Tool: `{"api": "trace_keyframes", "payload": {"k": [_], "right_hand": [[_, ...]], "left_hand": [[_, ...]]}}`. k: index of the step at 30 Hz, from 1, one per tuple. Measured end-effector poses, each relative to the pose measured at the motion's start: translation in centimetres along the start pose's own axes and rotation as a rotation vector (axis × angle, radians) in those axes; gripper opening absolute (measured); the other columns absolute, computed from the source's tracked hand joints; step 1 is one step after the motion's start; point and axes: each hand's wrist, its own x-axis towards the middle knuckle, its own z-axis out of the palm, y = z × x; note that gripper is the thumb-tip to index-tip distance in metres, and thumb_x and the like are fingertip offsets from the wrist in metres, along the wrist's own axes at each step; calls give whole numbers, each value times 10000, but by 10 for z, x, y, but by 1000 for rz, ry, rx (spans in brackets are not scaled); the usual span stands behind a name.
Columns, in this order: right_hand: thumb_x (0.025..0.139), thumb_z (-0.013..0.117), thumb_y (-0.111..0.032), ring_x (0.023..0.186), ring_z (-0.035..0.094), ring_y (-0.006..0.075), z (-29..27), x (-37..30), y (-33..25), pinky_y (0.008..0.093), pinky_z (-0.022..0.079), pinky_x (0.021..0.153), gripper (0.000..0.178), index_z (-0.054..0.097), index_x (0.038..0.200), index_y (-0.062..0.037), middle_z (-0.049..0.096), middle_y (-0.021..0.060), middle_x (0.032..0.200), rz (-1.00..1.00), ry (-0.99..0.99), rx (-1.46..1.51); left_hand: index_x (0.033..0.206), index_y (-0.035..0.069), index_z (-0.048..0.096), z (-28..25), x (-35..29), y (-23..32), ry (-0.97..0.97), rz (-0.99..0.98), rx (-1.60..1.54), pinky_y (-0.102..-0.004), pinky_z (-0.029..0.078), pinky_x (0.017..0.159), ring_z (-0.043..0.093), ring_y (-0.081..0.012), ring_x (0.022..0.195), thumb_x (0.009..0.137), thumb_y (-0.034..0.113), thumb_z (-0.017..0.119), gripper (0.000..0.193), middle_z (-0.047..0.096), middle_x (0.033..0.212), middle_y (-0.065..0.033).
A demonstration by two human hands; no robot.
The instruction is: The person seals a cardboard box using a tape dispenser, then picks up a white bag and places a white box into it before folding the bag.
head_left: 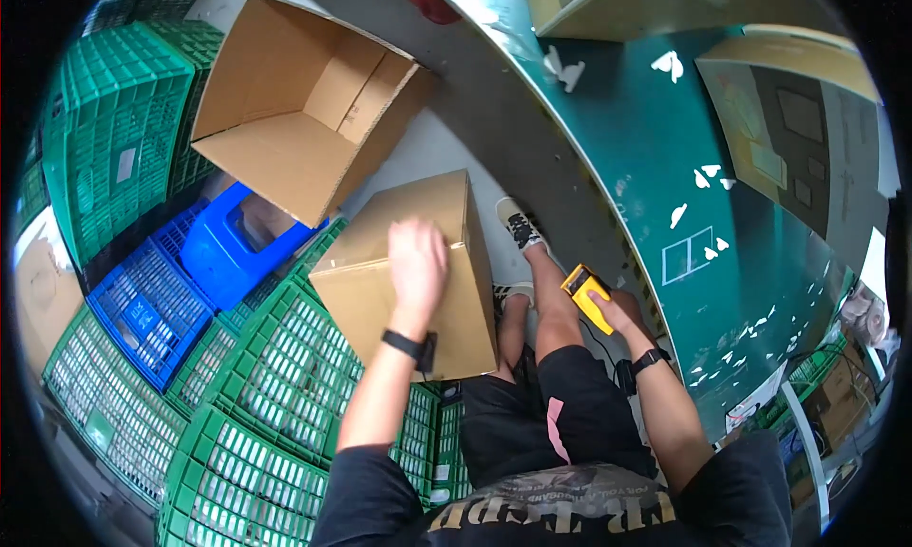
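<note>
A closed cardboard box (399, 309) stands in front of me, a shiny strip of clear tape showing along its upper edge. My left hand (418, 260) is over that edge, its fingers curled down and smeared by motion, so I cannot see whether they hold anything. My right hand (613, 311), off to the box's right above my leg, is wrapped round a yellow hand-held tool (589, 298) with a dark end. The tool's exact kind is unclear. Both wrists wear black bands.
An open cardboard box (294, 157) lies tilted beyond the closed one. Green crates (285, 366), a blue crate (152, 309) and a blue bin (223, 252) fill the left. A green-topped table (655, 167) curves along the right, with white scraps and boxes on it. My feet are between.
</note>
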Motion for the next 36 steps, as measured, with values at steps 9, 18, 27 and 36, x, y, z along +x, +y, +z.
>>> {"api": "trace_keyframes", "payload": {"k": [9,18,27,36], "right_hand": [[869,508,-662,860,683,416,15,17,-11,471,526,733,730,724,970,28,697,258,915,-92,-16,-126],[854,521,-679,914,705,339,8,12,-24,408,532,768,781,704,1017,62,703,257,940,-121,-19,-78],[839,573,-662,918,704,287,0,16,-20,398,532,778,801,672,1072,98,710,234,959,-99,-16,-52],[828,504,-738,986,684,353,-10,7,-29,409,509,849,895,665,1087,104,697,271,1001,-104,-28,16]], "left_hand": [[1237,-55,571,15,-4,-5,-277,-122,-130,-464,351,1117,538,-333,1234,867,500,644,672,605,1270,-207],[1349,-84,473,-15,-43,-79,-326,-415,106,-462,299,1150,484,-345,1301,841,634,610,890,539,1372,-217],[1375,-88,459,-38,-72,-105,-271,-650,276,-461,277,1161,381,-361,1390,818,724,549,989,454,1445,-260],[1349,-72,496,-52,-79,-154,71,-651,-214,-424,371,1108,495,-376,1295,803,731,569,974,529,1349,-294]]}}
